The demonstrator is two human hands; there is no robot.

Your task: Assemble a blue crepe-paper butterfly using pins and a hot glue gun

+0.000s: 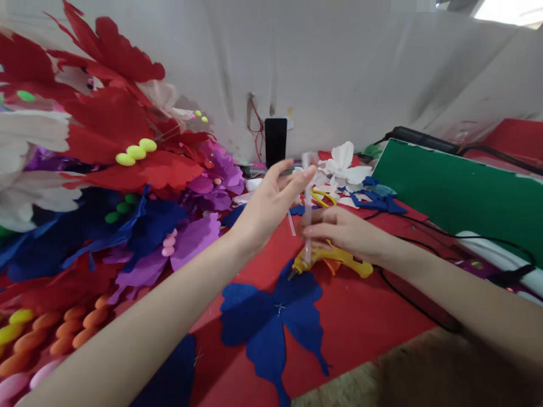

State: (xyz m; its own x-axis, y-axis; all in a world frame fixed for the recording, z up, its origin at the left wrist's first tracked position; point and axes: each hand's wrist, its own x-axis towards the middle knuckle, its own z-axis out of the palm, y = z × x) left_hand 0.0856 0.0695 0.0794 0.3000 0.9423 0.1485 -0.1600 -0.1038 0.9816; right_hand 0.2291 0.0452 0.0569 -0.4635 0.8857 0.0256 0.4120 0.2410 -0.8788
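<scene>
A clear, blurred glue stick point(307, 210) stands nearly upright between my hands. The fingers of my left hand point(275, 195) close on its upper part. Lower down, my right hand point(343, 232) pinches the same stick. Just below my right hand lies a yellow glue gun point(352, 263), its metal nozzle pointing left over a blue fabric butterfly point(267, 316). The stick's lower end overlaps the gun in view; whether they touch I cannot tell. The butterfly lies flat on the red cloth point(356, 333), with silvery threads at its middle.
Red, white, blue and purple fabric butterflies point(127, 118) with coloured beads crowd the left side. White petals point(343, 164) and a phone point(275, 141) are at the back. On the right are a green board point(458, 192), a black cable point(418, 308) and a white power strip point(479, 243).
</scene>
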